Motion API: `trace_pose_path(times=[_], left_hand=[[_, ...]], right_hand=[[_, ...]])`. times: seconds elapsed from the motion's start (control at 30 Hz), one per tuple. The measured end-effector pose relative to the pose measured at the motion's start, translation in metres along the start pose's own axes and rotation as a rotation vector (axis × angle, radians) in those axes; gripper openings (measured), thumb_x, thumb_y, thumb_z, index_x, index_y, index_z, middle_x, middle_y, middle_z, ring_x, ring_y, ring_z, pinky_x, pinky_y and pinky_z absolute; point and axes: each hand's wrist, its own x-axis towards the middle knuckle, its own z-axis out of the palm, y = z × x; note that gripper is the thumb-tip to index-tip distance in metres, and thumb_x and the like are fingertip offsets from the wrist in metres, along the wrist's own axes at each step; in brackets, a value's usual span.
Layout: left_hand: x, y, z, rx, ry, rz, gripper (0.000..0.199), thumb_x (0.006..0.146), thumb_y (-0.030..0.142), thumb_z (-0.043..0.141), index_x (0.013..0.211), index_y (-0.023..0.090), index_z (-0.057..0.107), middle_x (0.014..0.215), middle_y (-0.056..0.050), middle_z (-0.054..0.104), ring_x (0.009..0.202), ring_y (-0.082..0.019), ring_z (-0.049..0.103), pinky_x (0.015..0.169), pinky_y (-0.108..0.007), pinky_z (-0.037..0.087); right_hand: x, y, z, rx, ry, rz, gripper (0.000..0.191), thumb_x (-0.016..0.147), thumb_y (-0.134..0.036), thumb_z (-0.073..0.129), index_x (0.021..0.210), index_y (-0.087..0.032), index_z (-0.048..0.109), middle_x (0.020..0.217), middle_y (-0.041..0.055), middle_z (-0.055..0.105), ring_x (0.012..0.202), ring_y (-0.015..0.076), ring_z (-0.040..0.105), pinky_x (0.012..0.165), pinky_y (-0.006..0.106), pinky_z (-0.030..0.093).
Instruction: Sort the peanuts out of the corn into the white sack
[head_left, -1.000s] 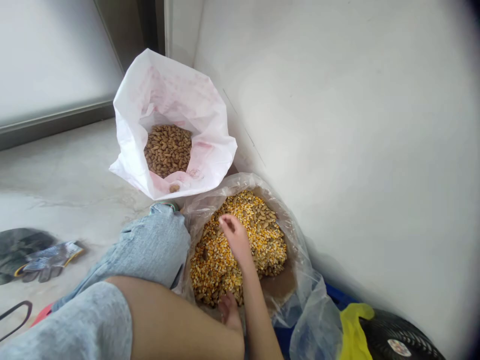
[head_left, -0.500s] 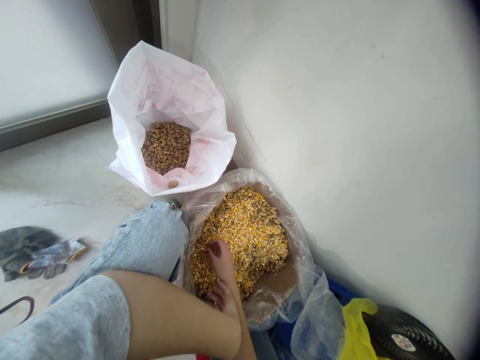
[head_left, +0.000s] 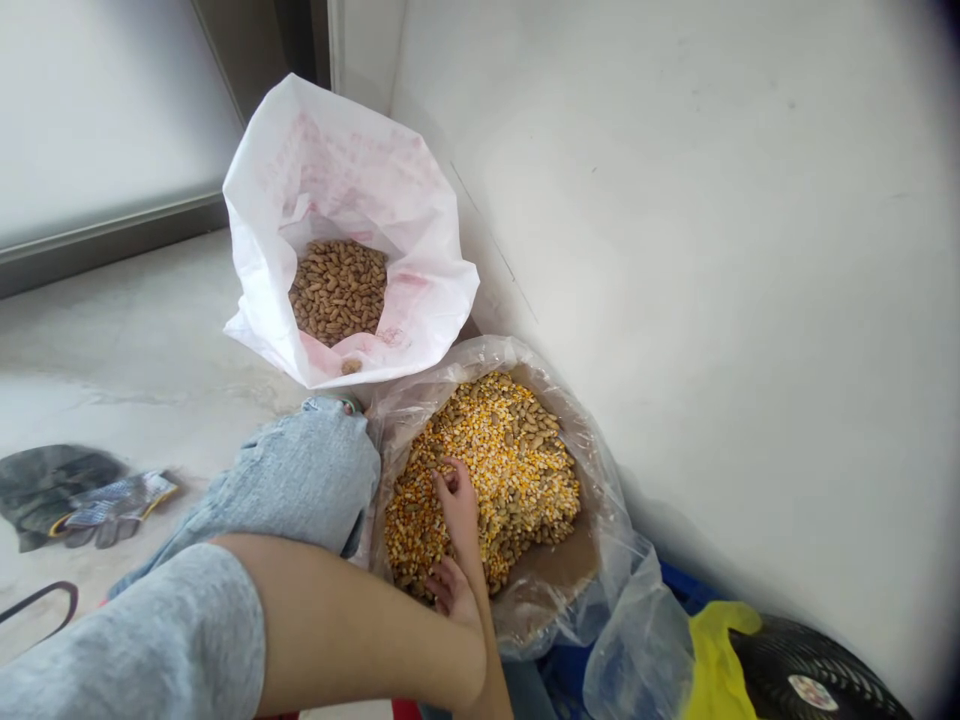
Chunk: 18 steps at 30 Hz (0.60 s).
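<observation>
Fingers (head_left: 458, 473) of the right hand (head_left: 462, 507), bent inwards towards the thumb; whether anything is gripped between them cannot be told. Left hand (head_left: 458, 600), lower in view, is turned with its palm partly up and the fingers loosely curled; what the palm may contain is likewise unclear. The grain mix (head_left: 491, 430), yellow and pale kernels with larger brown oblong pieces, lies inside the clear plastic bag (head_left: 609, 500), beneath both hands and onward to their upper right. The heap's long axis runs obliquely from lower left to upper right. The right hand is nearer its centre; the left sits by the near edge. Individual pieces point in many directions. Bare brown lining (head_left: 562, 580) shows at the lower right of the heap.

Pose: the right forearm (head_left: 470, 547) rises from the bottom edge, leaning slightly left. The left arm, in a grey sleeve (head_left: 180, 630), enters from the left and bends sharply at the elbow, its forearm foreshortened; it overlaps the right forearm in view. Behind stands an open white sack (head_left: 253, 200) containing brown oblong pieces (head_left: 341, 290).
</observation>
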Motion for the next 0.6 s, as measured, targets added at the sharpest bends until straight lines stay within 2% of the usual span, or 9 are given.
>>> trace_pose_path(times=[0.1,0.17,0.23,0.37,0.43,0.5,0.6], left_hand=[[-0.001,-0.006,0.004,-0.261,0.037,-0.040,0.044,0.069,0.025,0.015,0.027,0.021,0.027,0.036,-0.002,0.039,0.069,-0.017,0.060,0.074,-0.047,0.042],[-0.002,-0.004,0.007,-0.404,0.090,-0.104,0.040,0.063,0.025,0.014,0.024,0.022,0.019,0.032,-0.002,0.036,0.067,-0.017,0.060,0.073,-0.047,0.041],[-0.003,0.005,0.012,-0.522,0.204,-0.205,0.038,0.060,0.023,0.011,0.023,0.022,0.017,0.030,-0.002,0.036,0.063,-0.016,0.060,0.070,-0.045,0.043],[-0.004,0.027,0.018,-0.820,0.496,-0.472,0.043,0.056,0.016,0.005,0.020,0.022,0.028,0.027,-0.003,0.038,0.049,-0.014,0.057,0.060,-0.039,0.045],[-0.005,0.034,0.019,-0.923,0.551,-0.556,0.046,0.055,0.014,0.003,0.020,0.022,0.032,0.026,-0.003,0.036,0.043,-0.013,0.055,0.057,-0.039,0.045],[-0.005,0.034,0.020,-0.965,0.565,-0.571,0.047,0.056,0.015,0.003,0.020,0.022,0.032,0.025,-0.003,0.036,0.040,-0.014,0.054,0.058,-0.040,0.045],[-0.006,0.026,0.022,-0.905,0.525,-0.499,0.047,0.058,0.019,0.003,0.021,0.023,0.031,0.026,-0.003,0.040,0.043,-0.014,0.055,0.061,-0.041,0.044]], right_hand=[[0.008,0.002,0.005,-0.272,-0.041,-0.050,0.026,0.069,-0.034,0.050,0.091,-0.023,0.055,0.049,-0.0058,0.040,0.046,0.0121,0.038,0.050,0.025,0.029],[0.012,0.001,0.006,-0.265,-0.035,-0.047,0.021,0.068,-0.035,0.050,0.083,-0.023,0.057,0.049,-0.0053,0.042,0.046,0.0119,0.037,0.049,0.025,0.028],[0.012,-0.001,0.004,-0.084,-0.016,-0.004,0.018,0.067,-0.037,0.050,0.077,-0.022,0.055,0.052,-0.0050,0.042,0.046,0.0112,0.037,0.048,0.024,0.028],[0.007,-0.006,-0.006,0.524,-0.041,0.056,0.019,0.068,-0.038,0.041,0.074,-0.022,0.049,0.062,-0.0028,0.046,0.050,0.0108,0.042,0.044,0.023,0.030],[0.004,-0.006,-0.010,0.679,-0.047,0.051,0.021,0.070,-0.039,0.037,0.068,-0.021,0.047,0.067,-0.0009,0.048,0.055,0.0114,0.045,0.044,0.023,0.030],[0.003,-0.003,-0.011,0.654,0.001,0.079,0.027,0.072,-0.042,0.035,0.058,-0.020,0.042,0.062,-0.0015,0.045,0.052,0.0106,0.043,0.042,0.023,0.028],[0.004,0.003,-0.007,0.326,0.088,0.119,0.034,0.073,-0.047,0.037,0.052,-0.020,0.036,0.048,-0.0051,0.035,0.043,0.0092,0.032,0.042,0.023,0.025]])
